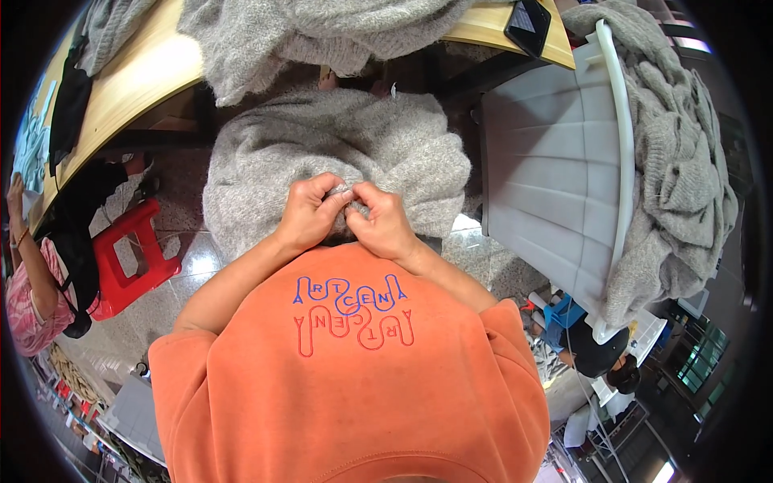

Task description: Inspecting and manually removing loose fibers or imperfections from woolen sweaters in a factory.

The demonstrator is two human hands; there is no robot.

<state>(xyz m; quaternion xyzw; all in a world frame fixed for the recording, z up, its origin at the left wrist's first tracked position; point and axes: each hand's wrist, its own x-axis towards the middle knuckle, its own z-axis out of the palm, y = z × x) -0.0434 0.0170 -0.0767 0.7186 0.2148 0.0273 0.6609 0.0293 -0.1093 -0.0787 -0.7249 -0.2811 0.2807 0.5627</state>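
A fuzzy grey knitted garment [266, 161] is spread over my lap. My left hand [310, 213] and my right hand [380, 221] meet at its near edge. Both are closed, thumbs and fingertips pinching a small fold of the knit close together. Whether anything small, such as a thread or needle, is between the fingertips I cannot make out. The garment's underside and far parts are hidden in its folds.
More grey knitwear [322, 36] hangs over the edge of a wooden table [153, 68]; a phone [527, 28] lies on its right corner. At right stands a grey plastic bin [555, 177] heaped with knitwear [672, 153]. Left are a red stool [133, 258] and a seated person [36, 282].
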